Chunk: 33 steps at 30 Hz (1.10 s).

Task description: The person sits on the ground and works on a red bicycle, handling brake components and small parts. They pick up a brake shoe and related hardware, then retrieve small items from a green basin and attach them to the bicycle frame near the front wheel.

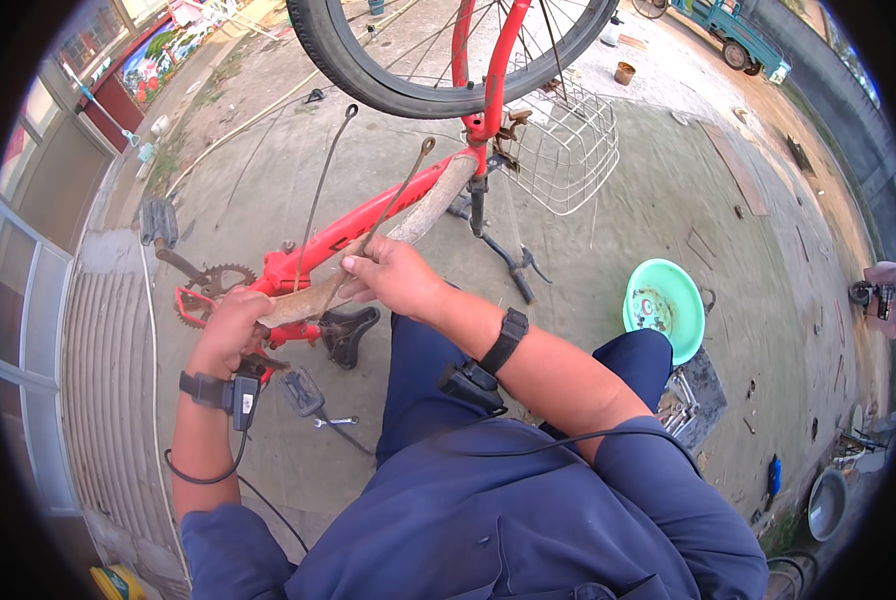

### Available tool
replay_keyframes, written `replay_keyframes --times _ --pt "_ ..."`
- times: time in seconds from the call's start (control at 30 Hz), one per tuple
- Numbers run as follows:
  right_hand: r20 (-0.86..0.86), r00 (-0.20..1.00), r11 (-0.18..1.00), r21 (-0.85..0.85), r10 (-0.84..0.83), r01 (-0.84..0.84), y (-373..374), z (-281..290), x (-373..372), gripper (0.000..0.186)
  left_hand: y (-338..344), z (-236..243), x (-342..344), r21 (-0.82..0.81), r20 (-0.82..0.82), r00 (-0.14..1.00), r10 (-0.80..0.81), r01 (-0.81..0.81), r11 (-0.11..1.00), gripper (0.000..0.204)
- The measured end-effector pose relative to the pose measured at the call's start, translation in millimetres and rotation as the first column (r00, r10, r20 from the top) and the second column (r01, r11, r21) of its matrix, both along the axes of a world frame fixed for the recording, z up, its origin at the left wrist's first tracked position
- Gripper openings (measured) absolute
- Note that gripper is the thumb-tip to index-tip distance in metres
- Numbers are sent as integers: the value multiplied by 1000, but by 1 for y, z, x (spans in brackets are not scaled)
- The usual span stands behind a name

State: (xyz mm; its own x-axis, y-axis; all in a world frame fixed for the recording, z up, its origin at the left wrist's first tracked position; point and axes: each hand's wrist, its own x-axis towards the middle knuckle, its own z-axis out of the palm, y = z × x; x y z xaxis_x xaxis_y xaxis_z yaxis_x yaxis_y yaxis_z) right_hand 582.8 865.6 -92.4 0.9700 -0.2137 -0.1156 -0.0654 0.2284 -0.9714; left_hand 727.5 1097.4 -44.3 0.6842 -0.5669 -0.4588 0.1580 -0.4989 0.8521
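A long, curved, dirt-stained mudguard (pixel 434 205) slants across in front of me, with thin wire stays (pixel 325 180) that end in loops rising from it. My left hand (pixel 232 326) is closed around its near left end. Farther along, my right hand (pixel 396 276) pinches the mudguard close to the foot of one stay. Behind it stands a red bicycle frame (pixel 363 217), upside down, its saddle (pixel 348 338) low near my knees. At the top the bicycle's wheel (pixel 363 84) is in the raised fork. Part of the frame is hidden by the mudguard and my hands.
A wire basket (pixel 578 150) is beyond the fork. On the right are a green basin (pixel 690 318), a tray of wrenches (pixel 706 400) and a blue-handled tool (pixel 774 476). A wrench (pixel 336 422) lies by a pedal (pixel 301 390). A teal cart (pixel 713 22) stands far off.
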Motion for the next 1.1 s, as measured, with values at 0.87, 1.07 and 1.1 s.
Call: replay_keyframes --times 0.87,1.07,1.1 --pt "317 947 962 271 -56 -34 -25 88 67 17 -46 25 10 -511 56 979 195 -139 848 45" --pt "369 929 966 239 1 -96 -26 101 62 15 -80 10 -9 -579 105 979 174 -82 811 56" --pt "379 925 967 234 4 -100 -28 105 60 16 -83 12 -7 -580 124 975 183 -78 811 49"
